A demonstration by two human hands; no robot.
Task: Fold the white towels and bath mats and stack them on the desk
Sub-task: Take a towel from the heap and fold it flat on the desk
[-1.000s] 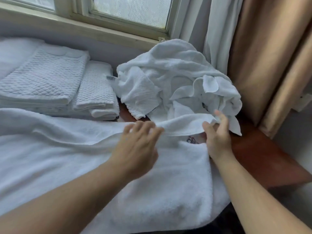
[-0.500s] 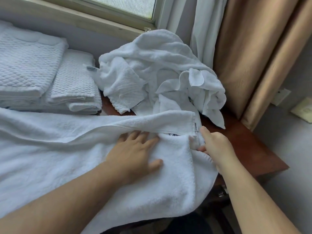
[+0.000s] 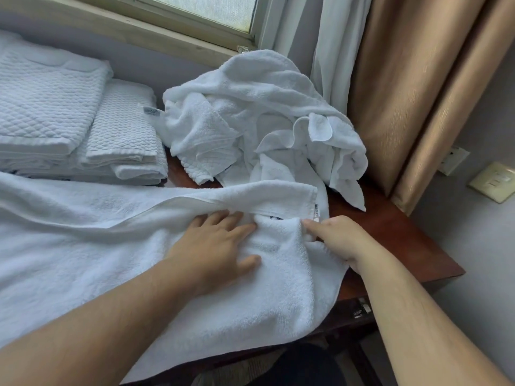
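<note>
Presently: folded white quilted bath mats (image 3: 55, 107) stacked on brown wooden surface (image 3: 390, 232); white terry towel (image 3: 111, 260) half-folded (left hand (image 3: 220, 246) pressing flat, right hand (image 3: 334, 235) pinching its edge); crumpled white towel heap (image 3: 250, 107) not yet folded.

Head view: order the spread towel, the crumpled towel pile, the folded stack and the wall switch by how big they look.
1. spread towel, clearly largest, though nearest.
2-3. crumpled towel pile and folded stack: similar; the stack is cut off at the frame edge, so unranked.
4. wall switch, smallest.
</note>
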